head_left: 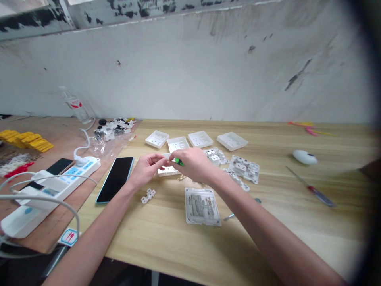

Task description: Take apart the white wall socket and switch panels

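Observation:
Both hands meet over a white plastic socket housing (168, 171) in the middle of the wooden table. My left hand (145, 169) is closed, thumb and fingers pinched at the housing's upper side; whatever is between the fingertips is too small to make out. My right hand (193, 161) is wrapped round a green-and-black handle (179, 161), mostly hidden by the fingers. Small brass-coloured parts (181, 177) lie just below the housing. Nearer to me are a white cross-shaped plastic piece (148, 196) and a square white back plate (203, 206).
Behind the hands stand several white socket covers (200, 139). Socket plates (244, 169) lie right of them. A phone (115, 180) and a power strip (50, 198) with cables are at left. A screwdriver (311, 186) and a white oval object (305, 157) lie at right.

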Action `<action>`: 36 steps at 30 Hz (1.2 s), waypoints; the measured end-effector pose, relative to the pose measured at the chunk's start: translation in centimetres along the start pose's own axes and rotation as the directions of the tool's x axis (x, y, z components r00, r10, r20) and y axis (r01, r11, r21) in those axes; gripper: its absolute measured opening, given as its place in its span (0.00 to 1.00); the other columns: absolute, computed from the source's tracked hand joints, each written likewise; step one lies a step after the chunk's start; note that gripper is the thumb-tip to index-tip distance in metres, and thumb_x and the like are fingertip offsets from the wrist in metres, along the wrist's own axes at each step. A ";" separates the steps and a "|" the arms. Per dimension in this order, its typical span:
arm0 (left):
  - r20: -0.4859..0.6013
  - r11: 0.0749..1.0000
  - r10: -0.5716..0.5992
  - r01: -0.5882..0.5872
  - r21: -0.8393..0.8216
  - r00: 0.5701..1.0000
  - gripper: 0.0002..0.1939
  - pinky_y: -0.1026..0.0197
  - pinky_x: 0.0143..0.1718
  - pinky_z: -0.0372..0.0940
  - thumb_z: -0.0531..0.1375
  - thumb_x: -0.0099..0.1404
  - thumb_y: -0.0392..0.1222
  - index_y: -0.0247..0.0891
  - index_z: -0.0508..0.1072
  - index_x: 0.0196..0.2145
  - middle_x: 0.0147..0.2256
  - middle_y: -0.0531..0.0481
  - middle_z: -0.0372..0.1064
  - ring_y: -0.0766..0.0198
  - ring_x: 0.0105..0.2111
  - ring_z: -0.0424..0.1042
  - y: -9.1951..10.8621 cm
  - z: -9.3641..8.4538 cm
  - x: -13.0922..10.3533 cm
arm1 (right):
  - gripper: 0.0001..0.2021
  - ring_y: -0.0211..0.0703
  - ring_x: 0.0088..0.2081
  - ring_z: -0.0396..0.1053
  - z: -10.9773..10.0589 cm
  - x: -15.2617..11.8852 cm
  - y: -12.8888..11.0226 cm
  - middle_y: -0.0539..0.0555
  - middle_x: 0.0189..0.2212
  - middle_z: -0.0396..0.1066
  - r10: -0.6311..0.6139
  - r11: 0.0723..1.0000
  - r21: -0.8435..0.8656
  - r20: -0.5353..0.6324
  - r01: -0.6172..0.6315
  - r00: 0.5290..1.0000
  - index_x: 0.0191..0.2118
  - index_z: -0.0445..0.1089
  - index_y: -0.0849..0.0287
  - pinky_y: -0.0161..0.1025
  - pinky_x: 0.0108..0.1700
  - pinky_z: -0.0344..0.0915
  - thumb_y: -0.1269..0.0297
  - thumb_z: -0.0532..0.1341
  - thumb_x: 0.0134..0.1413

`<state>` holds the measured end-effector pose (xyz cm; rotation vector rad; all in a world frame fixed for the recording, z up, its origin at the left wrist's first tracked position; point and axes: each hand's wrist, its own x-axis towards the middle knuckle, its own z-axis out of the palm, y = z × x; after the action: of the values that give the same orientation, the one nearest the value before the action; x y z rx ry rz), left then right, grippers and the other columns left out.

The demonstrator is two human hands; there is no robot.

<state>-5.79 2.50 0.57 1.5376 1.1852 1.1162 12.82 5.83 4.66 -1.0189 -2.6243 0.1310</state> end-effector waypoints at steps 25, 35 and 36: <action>0.179 0.129 0.204 -0.207 0.970 0.963 0.24 0.47 0.48 0.59 0.54 0.67 0.55 0.36 0.71 0.51 0.42 0.40 0.67 0.49 0.44 0.64 -0.1 1.5 -6.4 | 0.13 0.36 0.26 0.63 -0.8 -0.3 1.9 0.51 0.27 0.74 0.059 0.996 -0.057 -0.127 -0.067 0.990 0.32 0.73 0.56 0.37 0.26 0.43 0.63 0.52 0.58; 0.283 0.124 0.235 -0.317 0.940 0.930 0.22 0.45 0.56 0.55 0.56 0.65 0.54 0.38 0.71 0.51 0.50 0.41 0.65 0.49 0.55 0.59 0.6 2.0 -10.3 | 0.12 0.36 0.24 0.59 -1.6 -0.3 2.5 0.50 0.23 0.71 0.044 0.998 -0.034 -0.164 -0.051 0.986 0.30 0.73 0.56 0.37 0.26 0.44 0.63 0.53 0.57; 0.321 0.122 0.257 -0.361 0.925 0.911 0.23 0.45 0.57 0.54 0.56 0.65 0.55 0.39 0.70 0.52 0.51 0.41 0.65 0.48 0.56 0.57 1.0 2.1 -11.4 | 0.12 0.36 0.24 0.58 -1.8 -0.4 2.6 0.50 0.23 0.71 0.040 0.998 -0.034 -0.173 -0.046 0.984 0.30 0.73 0.56 0.37 0.26 0.44 0.63 0.53 0.57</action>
<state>-5.22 -9.06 -0.50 2.9408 1.6992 0.3455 15.32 7.43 5.73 -1.0507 -2.4586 0.0026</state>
